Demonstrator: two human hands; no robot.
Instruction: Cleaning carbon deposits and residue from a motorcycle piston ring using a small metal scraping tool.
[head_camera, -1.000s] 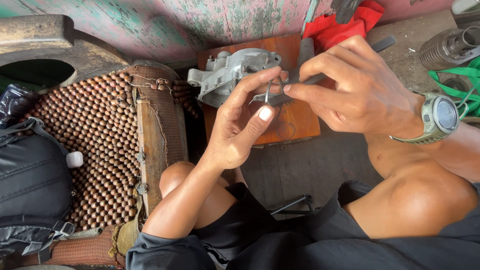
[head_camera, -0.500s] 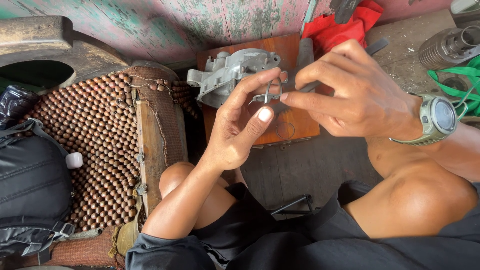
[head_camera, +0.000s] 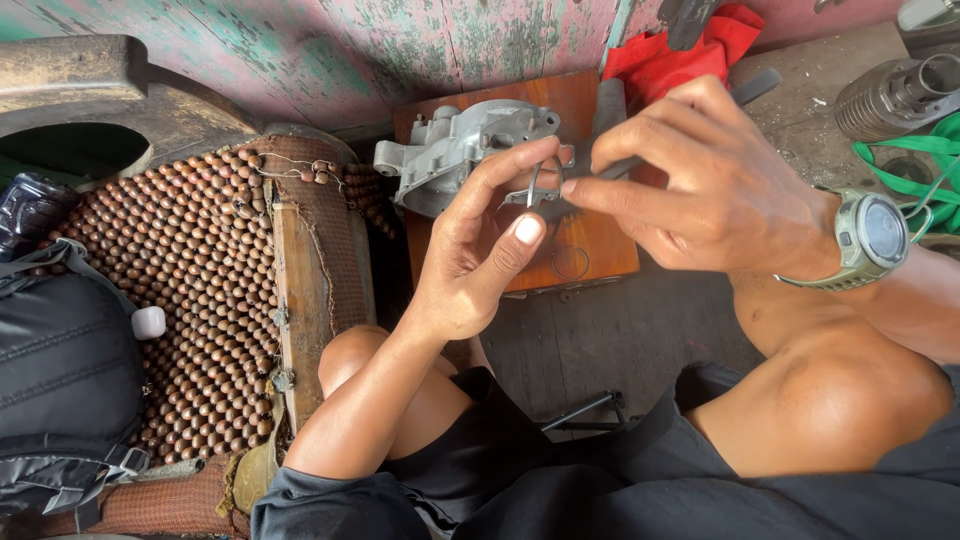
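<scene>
Near, lap: person seated, knees bare, dark shorts (head_camera: 600, 470); a dark metal bracket (head_camera: 590, 412) lies on the floor between the legs.
Left hand (head_camera: 475, 250): raised, fingers curled, thumb and forefinger pinching a thin wire clip (head_camera: 540, 183) at its left side.
Right hand (head_camera: 700, 180): fingertips pressed together on the clip's right side and holding a slim dark tool (head_camera: 745, 88); a wristwatch (head_camera: 868, 235) sits on that wrist.
Change: compared with a second ago the right fingers have shifted lower along the clip and the loop now shows more plainly between the two hands; the grip looks reset, the clip not released.
Clip position: held in the air above the wooden board (head_camera: 590, 240), touching nothing else.
Middle, board: grey cast-metal housing (head_camera: 460, 150) rests at its far left corner.
Left side: beaded seat cover (head_camera: 190, 290), with a black bag (head_camera: 60, 380) on it.
Far: red cloth (head_camera: 680, 50) against the painted wall; metal cylinder (head_camera: 900, 95) at far right, green strap (head_camera: 920, 160) beside it.
</scene>
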